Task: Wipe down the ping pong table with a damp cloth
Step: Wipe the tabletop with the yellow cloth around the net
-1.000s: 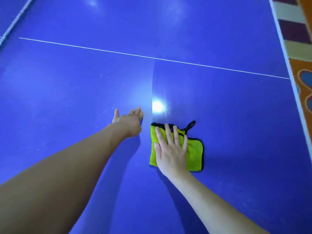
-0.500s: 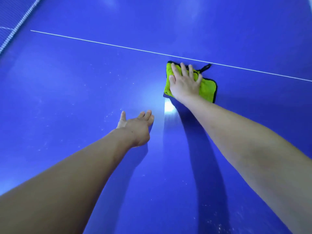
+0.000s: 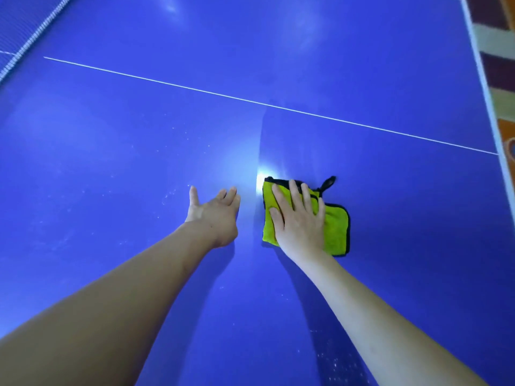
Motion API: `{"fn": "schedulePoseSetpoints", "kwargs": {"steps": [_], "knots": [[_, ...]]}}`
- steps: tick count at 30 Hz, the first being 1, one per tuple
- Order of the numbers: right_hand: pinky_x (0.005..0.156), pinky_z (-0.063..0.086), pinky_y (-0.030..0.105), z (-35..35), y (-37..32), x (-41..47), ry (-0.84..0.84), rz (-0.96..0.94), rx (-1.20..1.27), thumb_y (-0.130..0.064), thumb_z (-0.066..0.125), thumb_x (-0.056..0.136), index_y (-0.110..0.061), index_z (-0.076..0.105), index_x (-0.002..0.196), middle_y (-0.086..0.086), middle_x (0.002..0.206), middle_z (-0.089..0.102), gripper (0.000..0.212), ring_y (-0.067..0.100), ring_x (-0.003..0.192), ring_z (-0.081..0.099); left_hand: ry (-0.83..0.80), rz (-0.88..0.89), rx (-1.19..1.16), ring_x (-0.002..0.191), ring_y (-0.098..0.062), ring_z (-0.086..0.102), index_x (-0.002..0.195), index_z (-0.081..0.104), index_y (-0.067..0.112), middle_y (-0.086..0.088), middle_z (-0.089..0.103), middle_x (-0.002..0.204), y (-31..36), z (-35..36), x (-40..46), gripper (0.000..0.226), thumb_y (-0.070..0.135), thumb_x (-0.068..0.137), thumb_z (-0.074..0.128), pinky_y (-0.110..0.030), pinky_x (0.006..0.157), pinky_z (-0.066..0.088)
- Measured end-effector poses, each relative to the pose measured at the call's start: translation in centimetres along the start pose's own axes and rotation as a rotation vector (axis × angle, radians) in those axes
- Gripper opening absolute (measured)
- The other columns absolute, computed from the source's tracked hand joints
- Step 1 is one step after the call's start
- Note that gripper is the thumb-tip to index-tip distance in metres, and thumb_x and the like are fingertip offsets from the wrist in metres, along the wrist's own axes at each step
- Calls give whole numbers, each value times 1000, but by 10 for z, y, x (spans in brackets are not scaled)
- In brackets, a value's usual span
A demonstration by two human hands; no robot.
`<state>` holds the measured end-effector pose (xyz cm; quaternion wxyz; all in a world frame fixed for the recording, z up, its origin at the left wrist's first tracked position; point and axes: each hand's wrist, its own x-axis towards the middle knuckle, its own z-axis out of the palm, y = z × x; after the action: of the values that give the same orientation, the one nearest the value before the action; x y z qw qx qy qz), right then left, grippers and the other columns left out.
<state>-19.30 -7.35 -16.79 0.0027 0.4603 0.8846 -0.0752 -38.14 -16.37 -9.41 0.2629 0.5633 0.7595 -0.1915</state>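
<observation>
From the head view I read the following state:

1. Work surface: the blue ping pong counter [image 3: 362,65] fills nearly the whole view. A thin white centre line [image 3: 195,89] crosses it from upper left to the right edge. A white border [image 3: 483,87] marks the right edge.

2. Cloth: the yellow-green cloth [image 3: 335,231] with black trim lies flat on the counter, on my side of the centre line and right of the middle. A black hanging loop [image 3: 328,183] sticks out at its far corner.

3. Right hand [image 3: 299,221]: it lies palm down on the left half of the cloth, fingers straight and slightly fanned. This grip is spread flat and presses the cloth against the counter; nothing is pinched.

4. Left hand [image 3: 216,215]: it is just beside the cloth, apart from it, fingers extended and thumb stuck out to the left. This grip is spread and holds nothing. I cannot tell whether the palm touches the counter.

5. Surface condition: a bright glare spot [image 3: 263,175] sits at the cloth's far left corner. The strip beyond the cloth looks darker than the area to its left. Pale specks [image 3: 170,195] are scattered left of the left hand and near the right forearm.

6. Surroundings: the net [image 3: 30,43] runs along the top left corner. A patterned carpet [image 3: 501,79] shows past the right edge
</observation>
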Motion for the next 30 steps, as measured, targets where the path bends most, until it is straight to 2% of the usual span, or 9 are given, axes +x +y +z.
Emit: {"fn": "schedulePoseSetpoints", "kwargs": {"steps": [3,6,9,12,18,21,25,27,30], "knots": [[125,18,61,-1,10,0,8,1,15,-54,27,109,-42,33,160,-3,173,24,53,24,161,17,98,-43,9,140,-13,37,146,37,22,7,21,161,4,-4,6,51,18,95,35,-70,112,2],[125,13,63,-3,7,40,-5,43,29,-53,23,110,-46,31,160,-7,173,26,52,22,161,14,289,-81,3,100,-17,60,113,60,25,6,56,120,8,-15,19,34,15,89,38,-52,111,18],[124,12,64,-10,11,100,5,78,60,-53,26,110,-46,29,161,-6,172,26,51,23,161,13,403,-35,-52,111,-18,57,117,56,23,2,55,128,8,-16,38,34,12,89,41,-37,103,29],[124,10,64,-19,11,174,21,116,96,-51,29,110,-45,30,161,-5,173,26,51,24,161,14,358,-5,-111,146,-12,30,145,38,18,2,20,164,11,-16,57,52,13,93,36,-39,122,12],[123,1,69,-26,-6,239,-24,211,129,-54,21,110,-44,21,164,-2,175,15,55,30,162,2,288,-82,-144,150,-7,18,152,24,15,5,4,167,22,-15,64,59,20,93,31,-45,124,5],[123,3,68,-25,3,225,-35,62,100,-61,22,108,-45,22,164,-2,175,18,58,31,162,5,268,-130,-96,142,-11,39,147,33,18,6,13,166,23,-19,65,55,22,92,32,-46,121,12],[125,8,62,-32,36,219,-41,-74,90,-56,25,109,-48,26,162,-6,173,23,53,25,161,12,374,-231,-72,102,-20,62,107,58,22,3,59,132,36,-37,73,28,20,88,38,-38,99,31],[125,10,61,-33,66,209,-19,-114,82,-55,23,110,-49,27,160,-7,171,26,51,23,160,14,424,-263,-87,104,-24,57,111,60,22,-2,61,118,52,-46,77,28,20,89,43,-39,92,35],[126,11,61,-37,132,192,-4,-178,70,-56,22,109,-50,29,159,-9,171,28,51,21,160,16,476,-208,-85,116,-27,50,128,55,21,-4,52,130,91,-53,84,39,25,90,46,-41,93,38]]}}
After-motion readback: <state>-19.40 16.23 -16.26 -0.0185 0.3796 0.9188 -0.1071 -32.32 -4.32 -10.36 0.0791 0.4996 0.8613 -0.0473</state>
